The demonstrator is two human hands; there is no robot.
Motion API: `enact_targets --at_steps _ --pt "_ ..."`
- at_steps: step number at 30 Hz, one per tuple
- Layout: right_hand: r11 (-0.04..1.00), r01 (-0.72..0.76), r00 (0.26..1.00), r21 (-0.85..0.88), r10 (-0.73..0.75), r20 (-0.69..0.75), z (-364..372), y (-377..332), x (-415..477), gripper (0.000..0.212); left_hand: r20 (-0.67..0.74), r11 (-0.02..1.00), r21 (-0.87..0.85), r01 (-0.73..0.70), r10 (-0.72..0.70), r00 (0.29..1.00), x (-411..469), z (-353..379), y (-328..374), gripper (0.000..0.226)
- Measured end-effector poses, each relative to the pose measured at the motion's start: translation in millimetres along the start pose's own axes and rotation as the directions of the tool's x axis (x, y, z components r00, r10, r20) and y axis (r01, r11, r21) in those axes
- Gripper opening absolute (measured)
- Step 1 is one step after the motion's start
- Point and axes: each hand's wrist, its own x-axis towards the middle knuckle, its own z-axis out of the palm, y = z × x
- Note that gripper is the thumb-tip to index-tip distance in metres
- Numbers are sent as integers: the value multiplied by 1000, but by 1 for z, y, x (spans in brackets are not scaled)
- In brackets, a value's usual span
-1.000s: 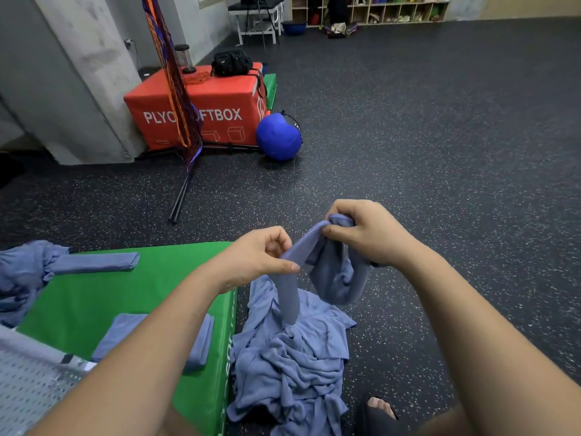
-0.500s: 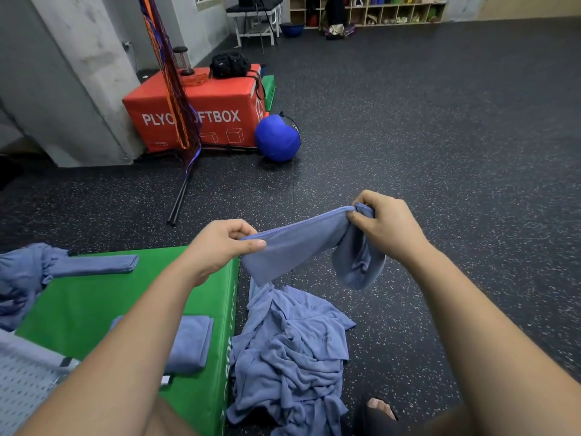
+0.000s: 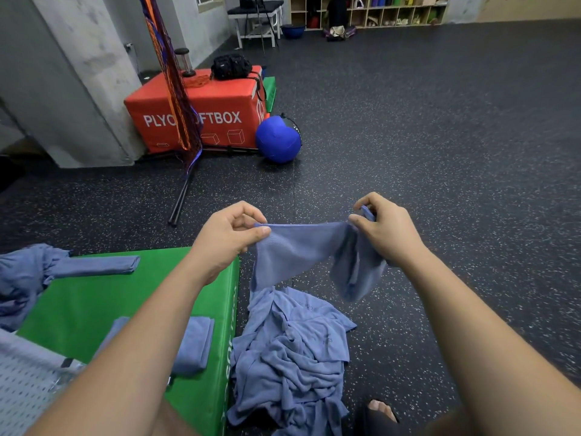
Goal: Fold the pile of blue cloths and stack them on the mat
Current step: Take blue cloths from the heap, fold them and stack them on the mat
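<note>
The left hand (image 3: 231, 234) and right hand (image 3: 386, 231) hold one blue cloth (image 3: 295, 250) in the air, fingers (image 3: 248, 210) clamped on its top edge, probably to stretch it flat; its right end hangs bunched. The unfolded pile (image 3: 292, 350) lies on the floor beneath, just beside the green mat (image 3: 94, 297), where a folded cloth (image 3: 195, 344) sits, partly hidden by the left forearm.

Cloth (image 3: 292, 253) taut over crumpled pile (image 3: 292, 357) nr mat (image 3: 94, 294)
</note>
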Motion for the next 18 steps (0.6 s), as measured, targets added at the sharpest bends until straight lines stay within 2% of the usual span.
enact_targets --at_steps 5,8,11,14,16,18 --pt "996 0 999 85 -2 32 9 -17 -11 39 -46 998 34 60 -58 997 -1 23 1 29" --pt "995 2 997 103 -9 70 23 -31 -20 45 -66 990 88 109 -103 992 -2 30 -2 31" --pt "990 21 995 139 -35 98 37 -43 -28 40 -114 986 105 130 -118 986 -4 36 -1 21" --pt "983 81 985 162 -104 137 44 -56 -36 24 -160 983 129 133 -112 981 -5 37 1 12" --pt "977 124 975 172 -152 160 44 -63 -41 16 -132 985 110 133 -119 984 -6 34 3 16" --pt "974 171 963 147 -196 184 45 -67 -44 19 -103 985 109 133 -122 987 -6 31 3 24"
